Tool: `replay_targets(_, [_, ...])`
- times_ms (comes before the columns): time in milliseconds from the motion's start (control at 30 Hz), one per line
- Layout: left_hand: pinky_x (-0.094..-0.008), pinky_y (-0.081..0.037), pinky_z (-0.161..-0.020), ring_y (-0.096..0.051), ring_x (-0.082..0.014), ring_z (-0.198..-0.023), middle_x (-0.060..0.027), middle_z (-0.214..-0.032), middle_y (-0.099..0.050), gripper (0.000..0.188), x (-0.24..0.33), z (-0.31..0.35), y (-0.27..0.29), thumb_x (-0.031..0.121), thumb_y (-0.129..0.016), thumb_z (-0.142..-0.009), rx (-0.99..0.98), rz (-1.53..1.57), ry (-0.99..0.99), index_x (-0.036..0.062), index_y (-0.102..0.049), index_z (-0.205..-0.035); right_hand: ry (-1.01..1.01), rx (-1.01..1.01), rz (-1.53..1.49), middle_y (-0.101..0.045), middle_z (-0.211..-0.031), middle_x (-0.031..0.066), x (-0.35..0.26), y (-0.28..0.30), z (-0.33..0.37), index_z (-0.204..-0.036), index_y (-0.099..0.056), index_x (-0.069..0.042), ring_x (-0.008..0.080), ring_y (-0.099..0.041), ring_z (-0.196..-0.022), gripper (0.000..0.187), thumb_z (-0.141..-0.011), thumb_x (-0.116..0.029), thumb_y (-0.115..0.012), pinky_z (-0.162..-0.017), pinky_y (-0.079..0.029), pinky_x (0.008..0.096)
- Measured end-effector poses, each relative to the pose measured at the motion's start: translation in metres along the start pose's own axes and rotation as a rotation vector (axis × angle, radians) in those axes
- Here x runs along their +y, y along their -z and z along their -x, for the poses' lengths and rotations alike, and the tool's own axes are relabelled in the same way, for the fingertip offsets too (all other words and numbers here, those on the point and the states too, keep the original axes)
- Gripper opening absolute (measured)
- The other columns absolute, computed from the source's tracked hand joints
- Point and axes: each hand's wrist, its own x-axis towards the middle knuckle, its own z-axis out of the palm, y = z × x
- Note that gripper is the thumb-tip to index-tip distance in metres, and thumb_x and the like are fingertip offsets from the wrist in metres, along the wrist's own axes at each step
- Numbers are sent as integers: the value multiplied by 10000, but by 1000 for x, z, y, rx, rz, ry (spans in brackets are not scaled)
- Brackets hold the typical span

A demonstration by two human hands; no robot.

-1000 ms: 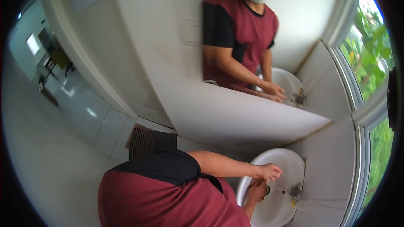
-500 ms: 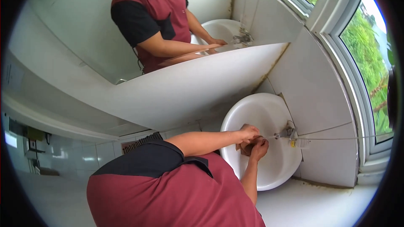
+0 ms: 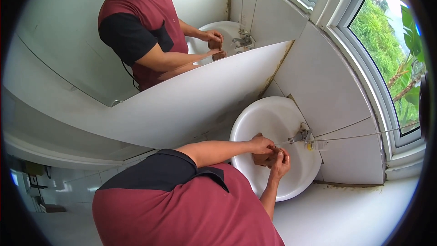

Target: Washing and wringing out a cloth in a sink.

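Over the white washbasin [image 3: 248,180], my two hands hold a brown, soft-looking folded piece [image 3: 262,158] whose kind I cannot make out. My left hand [image 3: 261,145] grips its upper edge, fingers closed. On the right side, my right hand [image 3: 280,164] pinches the same piece, thumb and fingers raised towards the left hand. The metal tap [image 3: 299,135] points at my hands, and a thin streak like running water reaches from its spout to the piece. Part of the brown piece is hidden behind my fingers.
A large mirror [image 3: 77,54] beyond the basin reflects my arms and the basin. A thin cord [image 3: 355,130] runs from the tap area towards the window frame [image 3: 359,59]. A small tag with yellow on it [image 3: 314,146] hangs by the tap. Tiled wall [image 3: 337,114] borders the basin.
The view has shifted, so the basin and window sit slightly further left. My hands have turned the brown piece a little, and my right fingers now point more upward.
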Motion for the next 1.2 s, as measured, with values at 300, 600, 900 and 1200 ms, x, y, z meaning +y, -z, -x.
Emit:
replay_targets(300, [-317,-465,-739,-589,-257,-775,-69,-878,-634,227,-10,16,1,226,-620,-725,99,-41,-106,68,-636,-887,-7,38,-33,-613,-912,70,-38,9,0,-981,-612,-5,151,-544,-817,184,-852,-115,-541,-784,-428,246])
replay_targets(600, [-316,-464,-718,-571,-237,-750,-75,-839,-614,244,35,9,9,187,-614,-710,168,151,-290,36,-610,-903,-47,-60,16,-611,-901,72,-27,5,0,-1025,-613,-6,158,-550,-820,222,-831,-70,-526,-770,-431,243])
replay_targets(900, [-315,-461,-708,-574,-244,-779,-83,-853,-618,245,2,9,2,167,-603,-703,54,-6,-130,28,-599,-904,142,21,47,-620,-906,104,-47,7,3,-1033,-621,-6,210,-593,-805,289,-759,-22,-529,-744,-471,279])
replay_targets(1200, [-340,-455,-726,-570,-279,-781,-109,-874,-627,272,24,5,-4,207,-567,-734,122,66,-342,32,-595,-940,-70,41,135,-619,-820,96,-34,4,3,-1011,-618,1,179,-570,-710,259,-766,-46,-548,-709,-462,245])
